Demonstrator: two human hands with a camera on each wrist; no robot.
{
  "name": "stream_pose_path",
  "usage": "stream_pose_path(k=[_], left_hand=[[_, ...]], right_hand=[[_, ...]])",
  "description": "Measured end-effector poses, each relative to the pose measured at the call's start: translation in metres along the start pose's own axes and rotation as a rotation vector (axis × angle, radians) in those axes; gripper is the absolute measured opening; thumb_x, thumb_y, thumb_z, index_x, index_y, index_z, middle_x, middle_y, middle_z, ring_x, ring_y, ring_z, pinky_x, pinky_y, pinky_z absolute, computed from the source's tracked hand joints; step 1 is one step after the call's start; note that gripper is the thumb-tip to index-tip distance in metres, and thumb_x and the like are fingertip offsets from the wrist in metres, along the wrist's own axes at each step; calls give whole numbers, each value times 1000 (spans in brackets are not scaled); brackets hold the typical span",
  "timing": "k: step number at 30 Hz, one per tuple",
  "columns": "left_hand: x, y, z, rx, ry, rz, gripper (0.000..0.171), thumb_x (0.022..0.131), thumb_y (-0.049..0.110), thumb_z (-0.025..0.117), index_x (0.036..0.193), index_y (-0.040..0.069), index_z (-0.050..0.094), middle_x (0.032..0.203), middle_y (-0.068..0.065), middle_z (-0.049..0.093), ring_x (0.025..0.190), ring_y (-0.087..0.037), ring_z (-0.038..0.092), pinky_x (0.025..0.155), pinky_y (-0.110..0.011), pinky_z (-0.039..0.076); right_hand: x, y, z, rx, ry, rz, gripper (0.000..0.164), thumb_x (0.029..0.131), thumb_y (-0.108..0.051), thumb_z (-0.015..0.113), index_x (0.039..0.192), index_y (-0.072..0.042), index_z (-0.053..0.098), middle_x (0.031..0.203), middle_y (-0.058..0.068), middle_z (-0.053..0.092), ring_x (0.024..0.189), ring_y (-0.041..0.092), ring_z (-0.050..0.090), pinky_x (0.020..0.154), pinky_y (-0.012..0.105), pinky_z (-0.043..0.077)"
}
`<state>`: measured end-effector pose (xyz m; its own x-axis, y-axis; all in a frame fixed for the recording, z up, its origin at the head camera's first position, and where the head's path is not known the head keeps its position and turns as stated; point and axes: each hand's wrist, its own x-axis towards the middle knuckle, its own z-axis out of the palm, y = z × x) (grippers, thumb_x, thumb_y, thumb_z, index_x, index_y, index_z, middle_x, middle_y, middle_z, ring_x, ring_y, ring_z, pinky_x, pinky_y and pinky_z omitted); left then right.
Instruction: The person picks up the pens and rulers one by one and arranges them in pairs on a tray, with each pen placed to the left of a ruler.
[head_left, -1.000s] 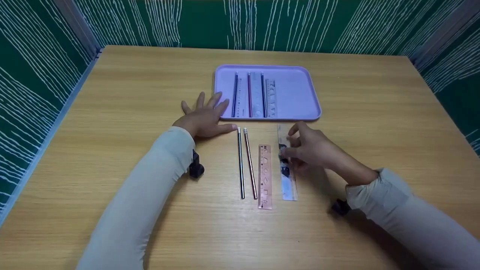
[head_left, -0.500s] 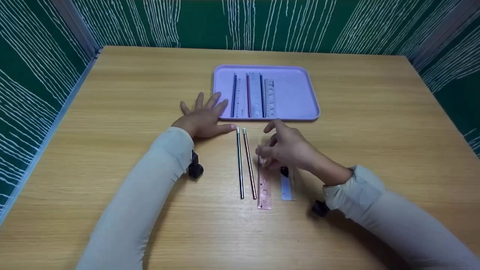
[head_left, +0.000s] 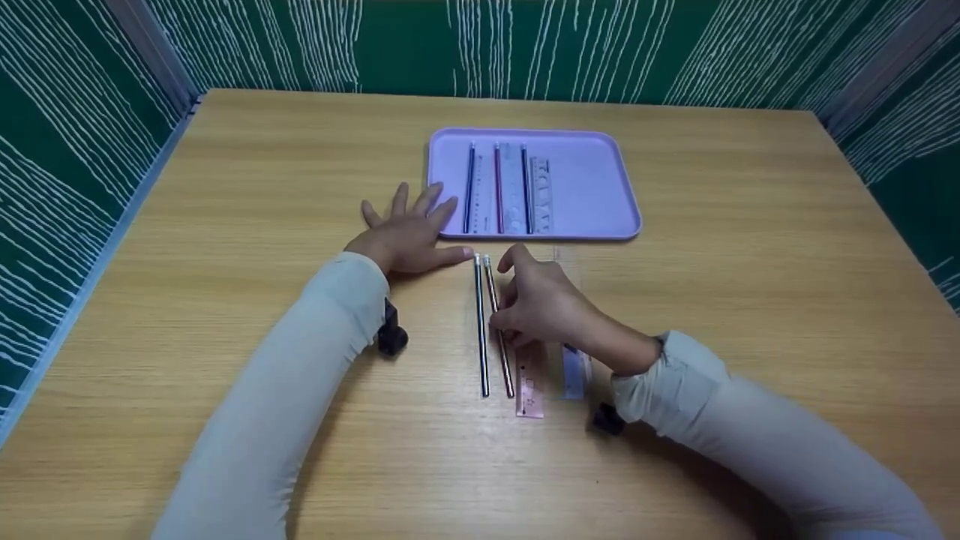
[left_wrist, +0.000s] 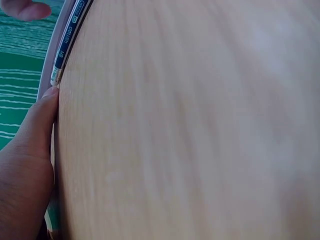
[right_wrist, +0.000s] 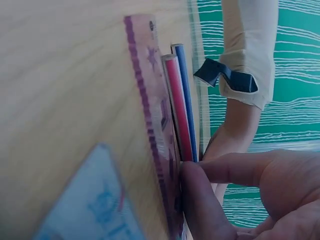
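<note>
My left hand (head_left: 409, 236) lies flat with spread fingers, its fingertips at the left edge of the purple tray (head_left: 592, 237). Its thumb touches or nearly touches the eraser end of a blue pencil (head_left: 481, 337), lettered HB in the left wrist view. Beside that pencil lies a red pencil (head_left: 505, 371). Thumb and index finger of my right hand (head_left: 544, 304) pinch the red pencil around its middle, as the right wrist view shows. Beneath this hand a pink ruler (head_left: 529, 401) is partly covered. Farther right lies a clear ruler with a blue end (head_left: 573, 379), also partly hidden.
Inside the tray, pencils and clear rulers lie side by side in its left and middle part, including a dark pencil (head_left: 469, 187) and a ruler (head_left: 541, 195). Green walls with white streaks (head_left: 420, 52) border the wooden table (head_left: 225, 187).
My right hand has moved left from the blue-ended ruler, across the pink ruler, to the red pencil, which it now pinches. The left hand has stayed in place.
</note>
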<state>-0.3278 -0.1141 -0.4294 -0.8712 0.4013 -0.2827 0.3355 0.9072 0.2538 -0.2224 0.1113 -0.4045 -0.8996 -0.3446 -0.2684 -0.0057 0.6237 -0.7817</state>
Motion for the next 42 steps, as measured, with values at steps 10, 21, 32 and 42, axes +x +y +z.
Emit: stream_pose_path(k=[10, 21, 32, 42], left_hand=[[-3, 2, -2, -17, -9, -1, 100, 85, 90, 36, 165, 39, 2, 173, 5, -16, 155, -45, -19, 106, -85, -14], [-2, 4, -3, -18, -1, -2, 98, 86, 88, 38, 165, 39, 4, 173, 4, -14, 156, -45, -18, 107, -85, -13], [-2, 2, -2, -1, 0, 7, 100, 86, 90, 34, 165, 39, 2, 173, 3, -15, 155, -47, -18, 105, -87, -12], [-4, 2, -3, -27, -11, 1, 101, 85, 90, 35, 165, 39, 1, 172, 5, -17, 155, -44, -21, 106, -84, -16]], right_hand=[[1, -3, 5, -407, 114, -68, 69, 73, -16, 82, 130, -7, 45, 74, 10, 64, 66, 23, 62, 54, 32, 50], [1, -8, 10, -458, 149, -47, 53, 71, -11, 80, 113, -8, 47, 75, 8, 61, 59, 25, 63, 45, 31, 50], [6, -6, 1, -318, 61, 57, 66, 75, -22, 87, 126, -7, 49, 89, 11, 69, 69, 21, 70, 62, 32, 58], [0, 4, -13, 66, -90, 86, 41, 91, -8, 63, 130, -4, 51, 103, 18, 68, 61, 23, 72, 58, 43, 63]])
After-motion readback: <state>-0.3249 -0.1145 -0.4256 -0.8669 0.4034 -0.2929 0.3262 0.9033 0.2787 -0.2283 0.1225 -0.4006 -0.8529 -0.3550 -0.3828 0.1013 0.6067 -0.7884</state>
